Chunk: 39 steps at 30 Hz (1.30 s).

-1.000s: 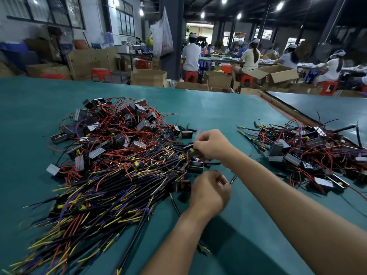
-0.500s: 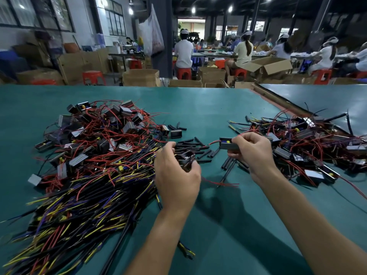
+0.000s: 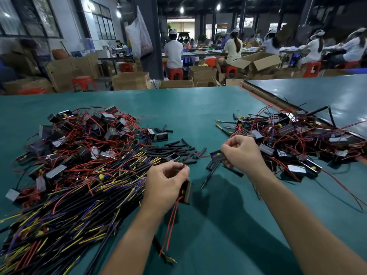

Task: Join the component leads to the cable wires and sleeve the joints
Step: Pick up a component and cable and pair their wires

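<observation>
Your left grip (image 3: 165, 185) is curled round a black component (image 3: 186, 192) just above the table (image 3: 198, 108), with its red leads (image 3: 171, 225) hanging down towards you. Your right grip (image 3: 241, 153) clasps a second component (image 3: 216, 157) and pinches its red lead, just beside the right-hand pile (image 3: 297, 139). The loose cables (image 3: 89, 195) lie left of your left grip, their long axes running up and right towards the black sleeves (image 3: 178, 148) between your hands, so the left is nearer them.

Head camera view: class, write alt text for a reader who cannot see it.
The left hand grips a black component trailing red leads; the right hand holds a second component, over a green table. A cable heap lies left, a smaller heap right, black sleeves between.
</observation>
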Available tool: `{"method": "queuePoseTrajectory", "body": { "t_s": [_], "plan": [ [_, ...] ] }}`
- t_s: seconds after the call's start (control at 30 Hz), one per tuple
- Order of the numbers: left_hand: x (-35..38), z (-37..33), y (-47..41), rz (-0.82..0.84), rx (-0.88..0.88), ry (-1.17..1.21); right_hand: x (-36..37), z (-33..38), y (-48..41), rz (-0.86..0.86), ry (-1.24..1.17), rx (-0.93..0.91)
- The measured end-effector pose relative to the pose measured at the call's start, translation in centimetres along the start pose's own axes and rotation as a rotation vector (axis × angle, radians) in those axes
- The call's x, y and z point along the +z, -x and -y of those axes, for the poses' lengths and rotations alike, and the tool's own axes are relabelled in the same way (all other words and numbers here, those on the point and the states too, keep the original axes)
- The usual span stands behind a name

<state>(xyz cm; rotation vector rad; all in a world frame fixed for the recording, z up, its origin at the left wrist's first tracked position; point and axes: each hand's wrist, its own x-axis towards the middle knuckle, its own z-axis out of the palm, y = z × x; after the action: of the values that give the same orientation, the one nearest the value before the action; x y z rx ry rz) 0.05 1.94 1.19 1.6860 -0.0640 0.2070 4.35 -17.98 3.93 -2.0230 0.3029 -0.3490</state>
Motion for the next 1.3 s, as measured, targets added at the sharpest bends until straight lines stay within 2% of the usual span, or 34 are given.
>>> {"method": "queuePoseTrajectory", "body": {
  "t_s": [0.1, 0.23, 0.3, 0.37, 0.43, 0.5, 0.57, 0.97, 1.3],
  "plan": [
    [0.3, -0.2, 0.3, 0.123, -0.009, -0.024, -0.7, -0.1, 0.3, 0.092, 0.359, -0.025],
    [0.6, -0.4, 0.8, 0.234, -0.041, -0.001, -1.7, -0.2, 0.3, 0.258, 0.676, 0.017],
    [0.5, -0.6, 0.9, 0.251, -0.081, 0.008, -2.2, 0.0, 0.5, 0.281, 0.737, -0.034],
    [0.4, -0.7, 0.9, 0.249, -0.109, 0.002, -2.3, 0.4, 0.8, 0.292, 0.566, -0.173],
    [0.3, -0.7, 0.8, 0.253, -0.128, 0.012, -2.2, 1.3, 1.3, 0.427, 0.302, -0.258],
    [0.3, -0.8, 0.8, 0.278, -0.150, 0.042, -2.1, 1.6, 1.9, 0.604, 0.200, -0.298],
    [0.3, -0.7, 0.7, 0.300, -0.163, 0.073, -2.0, 1.7, 2.3, 0.694, 0.161, -0.319],
    [0.0, -0.4, 0.2, 0.316, -0.257, 0.082, -1.4, 1.3, 2.3, 0.641, -0.004, -0.334],
    [0.6, -0.3, 0.6, 0.289, -0.047, 0.081, -1.0, 1.3, 2.5, 0.752, -0.028, -0.274]
  ]
}}
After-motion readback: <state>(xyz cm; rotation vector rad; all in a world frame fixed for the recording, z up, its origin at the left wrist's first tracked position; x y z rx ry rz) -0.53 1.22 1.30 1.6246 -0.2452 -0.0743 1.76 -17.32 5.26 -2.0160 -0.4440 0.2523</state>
